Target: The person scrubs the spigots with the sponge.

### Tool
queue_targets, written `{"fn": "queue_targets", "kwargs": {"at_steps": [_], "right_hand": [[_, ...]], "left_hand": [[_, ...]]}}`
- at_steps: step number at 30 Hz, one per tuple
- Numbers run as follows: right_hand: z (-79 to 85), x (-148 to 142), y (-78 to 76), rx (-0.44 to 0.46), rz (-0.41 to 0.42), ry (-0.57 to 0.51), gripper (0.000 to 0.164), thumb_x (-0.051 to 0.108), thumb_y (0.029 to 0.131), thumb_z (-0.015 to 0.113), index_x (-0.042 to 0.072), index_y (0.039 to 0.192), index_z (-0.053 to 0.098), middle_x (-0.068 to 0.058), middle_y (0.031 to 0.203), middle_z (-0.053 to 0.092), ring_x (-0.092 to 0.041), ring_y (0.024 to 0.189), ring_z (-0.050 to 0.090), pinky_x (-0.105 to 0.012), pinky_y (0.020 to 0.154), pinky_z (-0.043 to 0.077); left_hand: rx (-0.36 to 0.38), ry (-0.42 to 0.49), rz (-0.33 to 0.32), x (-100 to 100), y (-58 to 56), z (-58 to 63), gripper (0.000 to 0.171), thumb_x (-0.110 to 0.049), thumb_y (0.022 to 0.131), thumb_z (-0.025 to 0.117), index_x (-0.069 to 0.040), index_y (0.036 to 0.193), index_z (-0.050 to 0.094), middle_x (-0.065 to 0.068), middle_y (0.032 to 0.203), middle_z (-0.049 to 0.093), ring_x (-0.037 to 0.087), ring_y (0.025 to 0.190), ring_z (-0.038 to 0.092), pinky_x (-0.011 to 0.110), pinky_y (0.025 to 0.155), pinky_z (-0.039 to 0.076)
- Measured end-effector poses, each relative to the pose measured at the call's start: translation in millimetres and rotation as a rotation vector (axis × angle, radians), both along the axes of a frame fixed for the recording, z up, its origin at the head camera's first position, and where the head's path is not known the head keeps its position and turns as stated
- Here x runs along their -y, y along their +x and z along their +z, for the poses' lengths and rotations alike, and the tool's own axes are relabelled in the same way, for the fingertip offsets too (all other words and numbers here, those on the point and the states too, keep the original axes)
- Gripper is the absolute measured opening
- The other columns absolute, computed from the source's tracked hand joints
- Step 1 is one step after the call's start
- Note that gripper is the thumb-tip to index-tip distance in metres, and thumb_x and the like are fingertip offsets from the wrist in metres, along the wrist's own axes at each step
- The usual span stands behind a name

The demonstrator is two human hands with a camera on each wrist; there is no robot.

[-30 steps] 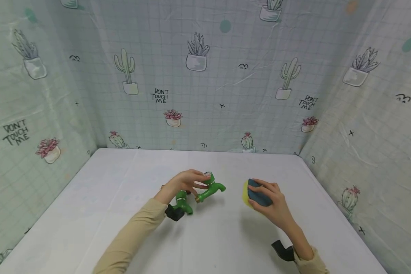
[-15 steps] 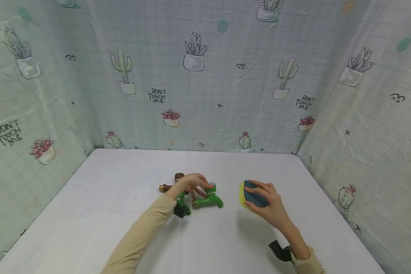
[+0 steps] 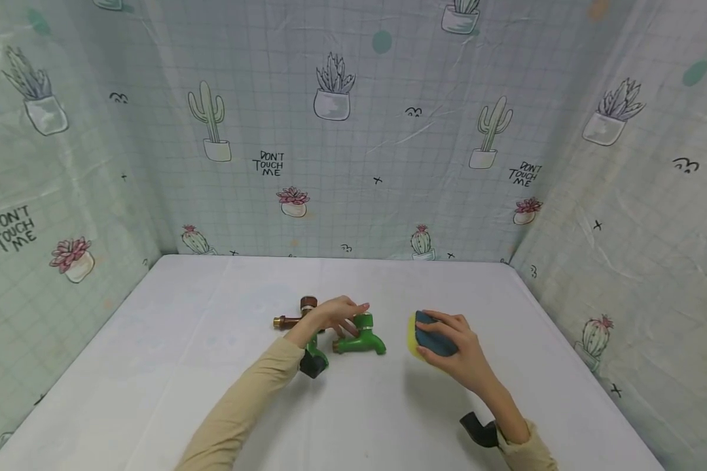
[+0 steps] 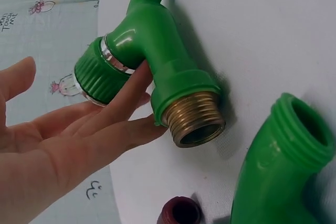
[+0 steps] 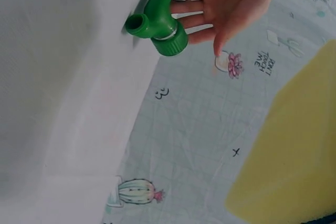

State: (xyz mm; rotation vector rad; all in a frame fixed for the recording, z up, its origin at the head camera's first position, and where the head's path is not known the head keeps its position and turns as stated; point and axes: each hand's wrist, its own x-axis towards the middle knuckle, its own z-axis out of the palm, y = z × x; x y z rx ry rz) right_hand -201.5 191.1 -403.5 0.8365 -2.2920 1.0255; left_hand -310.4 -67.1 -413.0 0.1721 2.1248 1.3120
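A green tap (image 3: 361, 342) with a brass threaded end lies on the white table. My left hand (image 3: 332, 314) is beside it, fingers (image 4: 118, 108) extended and touching the tap near its cap and collar, with the thumb apart in the left wrist view. Close under the left wrist is a second green tap (image 3: 318, 358), partly hidden by a black wrist piece. Behind the forearm lies a brown tap (image 3: 289, 322) with a brass end. Over on the right, my right hand (image 3: 464, 350) grips a sponge (image 3: 435, 339), blue on one face and yellow on the other, above the table.
The white table (image 3: 224, 288) is bounded at the back and sides by a cactus-print sheet (image 3: 377, 131). A black strap piece (image 3: 480, 432) sticks out at the right wrist.
The green tap has come down from a tilted, lifted pose to lying on the table, and the left hand's fingers have loosened from it. The right hand keeps its grip on the sponge.
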Motion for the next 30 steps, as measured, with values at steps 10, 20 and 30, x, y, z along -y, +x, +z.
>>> {"fn": "queue_targets", "kwargs": {"at_steps": [10, 20, 30], "right_hand": [[-1.6, 5.0, 1.4, 0.001, -0.03, 0.006, 0.039, 0.002, 0.061, 0.078, 0.007, 0.099, 0.067, -0.015, 0.117, 0.057, -0.015, 0.095, 0.042, -0.025, 0.069, 0.043], [-1.6, 5.0, 0.9, 0.062, -0.034, 0.038, 0.038, 0.012, 0.066, 0.077, 0.015, 0.103, 0.066, -0.008, 0.12, 0.056, -0.007, 0.098, 0.038, -0.027, 0.071, 0.042], [-5.5, 3.3, -3.3, 0.048, -0.004, 0.044, 0.039, 0.016, 0.068, 0.077, 0.02, 0.105, 0.065, -0.007, 0.12, 0.056, -0.009, 0.098, 0.039, -0.033, 0.072, 0.042]], "left_hand": [[-0.009, 0.075, 0.05, 0.2, 1.5, 2.4, 0.06, -0.04, 0.094, 0.04, 0.006, 0.132, 0.035, 0.032, 0.126, 0.042, 0.036, 0.09, 0.063, 0.048, 0.085, 0.049], [-0.066, 0.119, 0.061, -0.8, 7.5, 4.9, 0.059, -0.039, 0.093, 0.041, 0.007, 0.131, 0.037, 0.034, 0.128, 0.037, 0.038, 0.093, 0.061, 0.049, 0.087, 0.047], [-0.139, 0.221, 0.049, 20.0, 48.2, 17.4, 0.06, -0.039, 0.093, 0.042, 0.004, 0.133, 0.033, 0.03, 0.13, 0.04, 0.034, 0.103, 0.059, 0.053, 0.093, 0.041]]}}
